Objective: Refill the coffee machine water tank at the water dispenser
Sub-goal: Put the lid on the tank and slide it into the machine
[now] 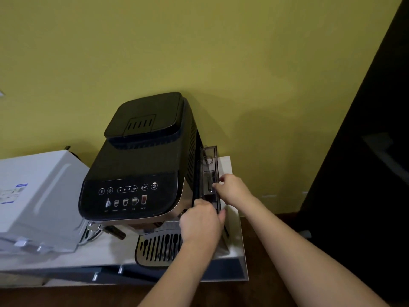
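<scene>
My left hand (200, 220) gripped the near end of the smoky water tank (209, 173) beside the coffee machine (137, 165), while my right hand (232, 188) pinched its outer rim just beyond.

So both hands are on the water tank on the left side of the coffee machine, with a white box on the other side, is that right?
Not quite. In the head view the water tank sits on the right side of the coffee machine; the white box is on its left. Both the left hand and right hand are on the tank.
</scene>
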Motion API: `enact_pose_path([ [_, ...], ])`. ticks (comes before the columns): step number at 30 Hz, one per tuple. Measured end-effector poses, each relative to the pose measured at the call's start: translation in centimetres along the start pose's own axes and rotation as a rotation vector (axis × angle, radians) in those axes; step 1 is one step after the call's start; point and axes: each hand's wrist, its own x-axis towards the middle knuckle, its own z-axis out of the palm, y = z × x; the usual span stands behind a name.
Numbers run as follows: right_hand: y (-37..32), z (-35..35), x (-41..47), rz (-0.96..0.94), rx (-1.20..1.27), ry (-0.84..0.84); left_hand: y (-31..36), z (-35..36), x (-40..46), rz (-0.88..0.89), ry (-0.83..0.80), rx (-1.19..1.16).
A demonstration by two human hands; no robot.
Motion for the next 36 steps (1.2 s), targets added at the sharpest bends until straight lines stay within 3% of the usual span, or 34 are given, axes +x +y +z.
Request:
enact_pose_path([
  [5,-0.3,0.2,1.5,0.065,0.099,-0.043,0.2,0.3,0.3,-0.028,-0.043,-0.035],
  [10,-0.1,1.1,2.1,-0.017,0.076,0.013,0.6,1.4,-0.8,-0.082,-0.126,-0.168],
  [14,0.6,1.0,0.4,-0.033,0.064,0.079,0.2,1.6,-2.2,-0.070,-0.096,-0.217],
  [22,2.6,0.9,-10.9,-0.074,0.171,0.206,-2.1,2.4,-11.2,0.095,0.107,-0.339],
  [29,0.1,6.1,-21.8,-0.155,0.259,0.386,-8.9,4.0,-19.1,0.189,0.244,-0.450],
  [36,-0.8,11.8,-27.4,-0.149,0.299,0.346,-13.9,5.4,-25.4,0.194,0.157,-0.483],
])
